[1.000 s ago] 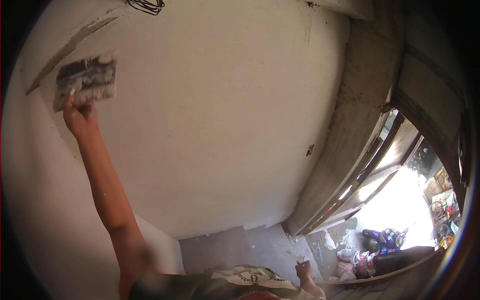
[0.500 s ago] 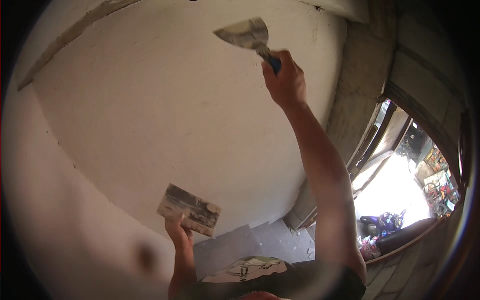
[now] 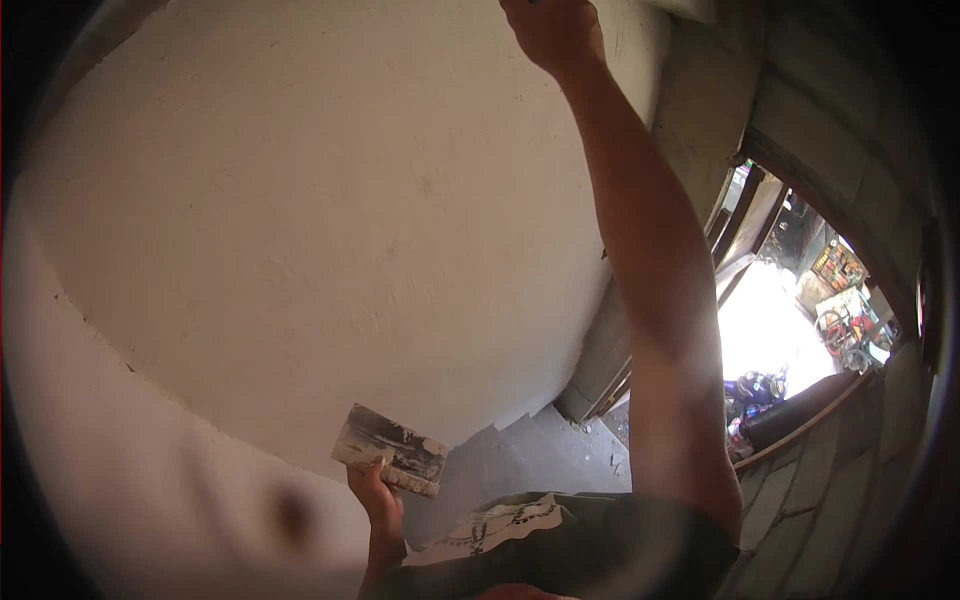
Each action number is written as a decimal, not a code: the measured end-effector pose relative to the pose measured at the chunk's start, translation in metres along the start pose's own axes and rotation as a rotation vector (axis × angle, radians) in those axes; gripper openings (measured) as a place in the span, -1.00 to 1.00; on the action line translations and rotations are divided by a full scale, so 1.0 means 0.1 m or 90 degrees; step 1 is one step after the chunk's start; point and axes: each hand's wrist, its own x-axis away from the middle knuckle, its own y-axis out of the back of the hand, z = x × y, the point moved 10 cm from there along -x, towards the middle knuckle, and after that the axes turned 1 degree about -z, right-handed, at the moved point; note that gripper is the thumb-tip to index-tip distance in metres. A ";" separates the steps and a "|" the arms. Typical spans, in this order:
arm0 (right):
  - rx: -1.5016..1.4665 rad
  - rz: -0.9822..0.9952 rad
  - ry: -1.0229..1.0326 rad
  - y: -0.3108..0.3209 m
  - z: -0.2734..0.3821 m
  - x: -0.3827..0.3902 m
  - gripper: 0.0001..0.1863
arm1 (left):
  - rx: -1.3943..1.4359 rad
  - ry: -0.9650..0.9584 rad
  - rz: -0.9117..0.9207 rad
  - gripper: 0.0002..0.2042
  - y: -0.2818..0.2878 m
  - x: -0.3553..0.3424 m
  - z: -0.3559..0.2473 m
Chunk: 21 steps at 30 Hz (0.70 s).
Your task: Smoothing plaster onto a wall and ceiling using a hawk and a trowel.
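Low in the picture, my left hand [image 3: 377,497] grips a rectangular plastering plate [image 3: 392,447], its thumb over the near edge. Dark and pale smears of filler cover the plate's face. My right arm reaches far up, and my right hand [image 3: 560,38] is closed at the top edge of the picture. It holds a putty knife; the blade lies outside the picture now, and almost none of the blue handle shows. Before me spreads a large pale plastered wall [image 3: 300,200] with faint scratches and small marks.
To the right, a concrete post [image 3: 705,110] borders the wall, beside a bright doorway [image 3: 775,325]. A bicycle-like object and clutter stand beyond it. Bare block wall [image 3: 800,500] is at the lower right. Grey floor [image 3: 540,460] lies below.
My right hand has risen with the putty knife, whose blade has left the picture at the top. The plate in my left hand sits slightly lower and farther right. The whole view has shifted.
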 end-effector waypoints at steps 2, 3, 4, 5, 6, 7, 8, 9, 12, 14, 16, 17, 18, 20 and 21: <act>0.052 0.102 -0.047 -0.12 0.08 -0.05 -0.72 | -0.016 0.008 0.014 -0.51 -0.01 -0.09 0.04; 0.081 0.059 0.046 -0.03 0.20 -0.16 -0.70 | -0.010 0.020 0.046 -0.50 -0.11 -0.13 0.09; 0.095 0.053 0.047 0.03 0.20 -0.27 -0.70 | -0.008 0.028 0.060 -0.50 -0.16 -0.17 0.12; 0.107 0.069 0.063 0.05 0.30 -0.36 -0.70 | -0.018 0.055 0.083 -0.51 -0.20 -0.19 0.18; 0.114 0.088 0.076 0.05 0.42 -0.42 -0.69 | -0.029 0.079 0.099 -0.52 -0.19 -0.18 0.22; 0.089 0.082 0.088 0.08 0.51 -0.50 -0.69 | -0.009 0.066 0.100 -0.56 -0.18 -0.21 0.22; 0.080 0.058 0.121 0.10 0.60 -0.54 -0.71 | -0.011 0.071 0.100 -0.56 -0.16 -0.22 0.25; 0.010 0.119 0.078 0.07 0.67 -0.53 -0.71 | -0.023 0.080 0.112 -0.58 -0.13 -0.24 0.26; -0.080 0.130 0.030 0.08 0.82 -0.25 -0.71 | -0.028 0.089 0.126 -0.62 -0.10 -0.28 0.30; -0.093 0.083 0.030 0.13 0.74 -0.08 -0.71 | -0.043 0.088 0.123 -0.63 -0.15 -0.25 0.27; -0.083 0.059 0.051 0.18 0.43 0.10 -0.71 | -0.018 0.081 0.120 -0.62 -0.17 -0.21 0.27; 0.003 0.162 -0.029 -0.02 0.14 0.27 -0.66 | -0.008 0.052 0.083 -0.61 -0.05 -0.23 0.19; 0.122 0.253 -0.092 0.03 -0.03 0.45 -0.61 | 0.004 0.043 0.078 -0.61 -0.01 -0.22 0.21; 0.097 0.202 0.024 0.21 0.02 0.72 -0.61 | 0.031 0.031 0.084 -0.60 0.02 -0.22 0.30; 0.072 0.128 0.146 0.28 -0.03 0.74 -0.62 | 0.064 0.025 0.090 -0.60 -0.09 -0.20 0.29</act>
